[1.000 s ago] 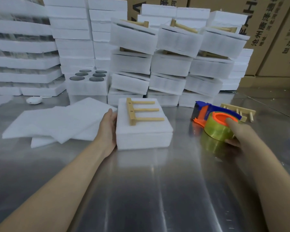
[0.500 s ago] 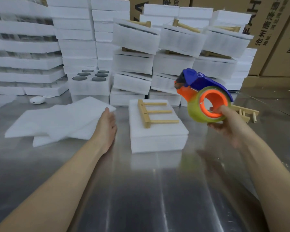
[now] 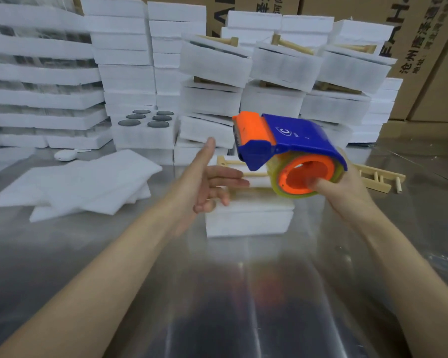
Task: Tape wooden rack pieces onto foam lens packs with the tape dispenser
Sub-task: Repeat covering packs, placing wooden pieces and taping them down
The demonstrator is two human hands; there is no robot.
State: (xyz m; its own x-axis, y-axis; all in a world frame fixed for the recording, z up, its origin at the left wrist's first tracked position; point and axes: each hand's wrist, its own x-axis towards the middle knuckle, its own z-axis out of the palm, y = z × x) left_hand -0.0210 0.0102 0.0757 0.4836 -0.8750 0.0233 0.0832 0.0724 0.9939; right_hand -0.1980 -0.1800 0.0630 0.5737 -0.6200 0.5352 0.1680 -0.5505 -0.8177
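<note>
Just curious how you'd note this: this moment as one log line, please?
right hand: holds tape dispenser in air | left hand: open, beside it | wooden rack: lying on foam pack

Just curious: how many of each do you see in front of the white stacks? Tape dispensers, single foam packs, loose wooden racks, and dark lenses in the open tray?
Tape dispenser: 1
Foam pack: 1
Racks: 2, the second lying to the right
Lenses: 6
Total: 10
</note>
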